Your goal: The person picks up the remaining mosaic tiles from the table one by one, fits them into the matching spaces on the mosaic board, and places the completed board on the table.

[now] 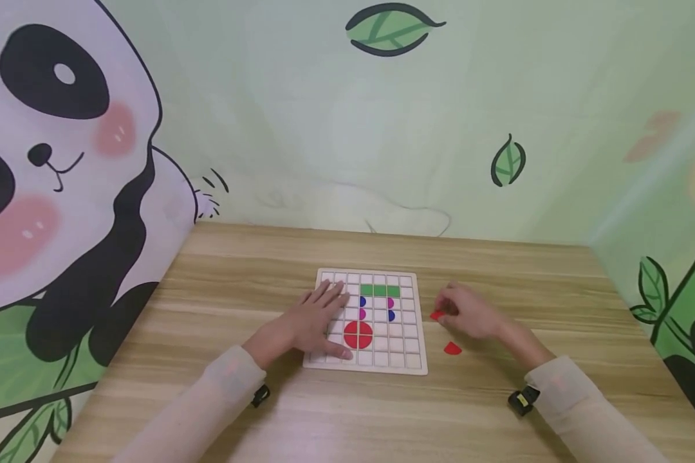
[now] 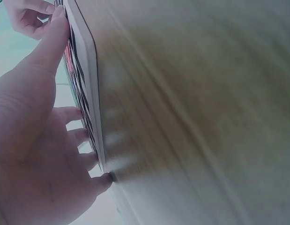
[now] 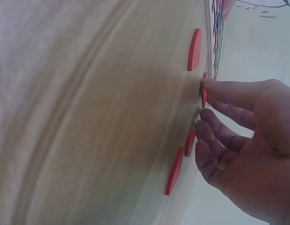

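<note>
We note one thin white board (image 1: pixel 394 347), gridded in squares, corners rounded, flat on the wood-grain table (image 1: pixel 347 418). The left hand (image 1: pixel 318 321) lies fingers spread across its left side. The right hand (image 1: pixel 469 312) pinches a red wedge (image 3: pixel 204 96) between thumb and fingertip, just right of the board.

On the grid we count three green squares (image 1: pixel 379 290), two blue half-discs (image 1: pixel 363 301), two magenta half-discs (image 1: pixel 390 302) and four red sectors (image 1: pixel 352 328) forming a disc; beside the board, three other red wedges (image 3: pixel 195 49).

A narrow wood strip separates the board's right edge from the right hand; broader wood extends beyond the near edge.
</note>
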`<state>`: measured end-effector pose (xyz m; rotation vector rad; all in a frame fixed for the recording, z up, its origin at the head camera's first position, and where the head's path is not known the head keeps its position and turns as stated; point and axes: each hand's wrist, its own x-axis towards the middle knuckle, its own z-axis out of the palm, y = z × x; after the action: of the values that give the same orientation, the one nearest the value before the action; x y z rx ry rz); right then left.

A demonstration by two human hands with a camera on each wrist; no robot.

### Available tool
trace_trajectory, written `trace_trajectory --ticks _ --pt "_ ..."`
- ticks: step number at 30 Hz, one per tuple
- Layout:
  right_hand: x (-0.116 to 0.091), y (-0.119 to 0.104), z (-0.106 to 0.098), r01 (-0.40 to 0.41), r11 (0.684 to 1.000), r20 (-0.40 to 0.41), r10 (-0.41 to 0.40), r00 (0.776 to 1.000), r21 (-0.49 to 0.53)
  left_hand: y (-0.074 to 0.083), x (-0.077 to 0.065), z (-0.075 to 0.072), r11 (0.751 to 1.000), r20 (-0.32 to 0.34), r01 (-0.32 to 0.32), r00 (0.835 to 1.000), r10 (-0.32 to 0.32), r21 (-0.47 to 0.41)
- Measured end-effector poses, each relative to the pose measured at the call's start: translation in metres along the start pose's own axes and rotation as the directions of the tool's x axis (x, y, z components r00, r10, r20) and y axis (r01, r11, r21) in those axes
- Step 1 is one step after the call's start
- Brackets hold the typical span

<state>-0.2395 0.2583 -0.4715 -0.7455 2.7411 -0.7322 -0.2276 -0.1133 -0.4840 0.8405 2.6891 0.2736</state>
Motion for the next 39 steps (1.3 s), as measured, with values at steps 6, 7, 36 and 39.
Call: trace_trajectory --ticks 6,7,36,39 --pt "0.002 -0.004 -0.001 0.005 1.000 0.001 -0.005 1.000 0.027 0.000 0.001 -0.001 1.000 0.013 0.001 1.000 -0.001 -0.009" --pt "0.003 -0.006 -0.001 0.008 0.999 -0.001 -0.008 1.000 0.035 0.000 0.001 -0.001 1.000 0.014 0.002 1.000 -0.002 -0.007" --pt "0.051 -0.076 0.031 0.136 0.985 0.146 -0.150 0.978 0.105 -0.001 0.000 -0.002 1.000 -0.006 -0.005 1.000 0.005 -0.020" --pt "0.050 -0.075 0.033 0.141 0.982 0.165 -0.161 0.973 0.124 -0.001 0.001 -0.002 1.000 -0.002 -0.001 1.000 0.001 -0.013"
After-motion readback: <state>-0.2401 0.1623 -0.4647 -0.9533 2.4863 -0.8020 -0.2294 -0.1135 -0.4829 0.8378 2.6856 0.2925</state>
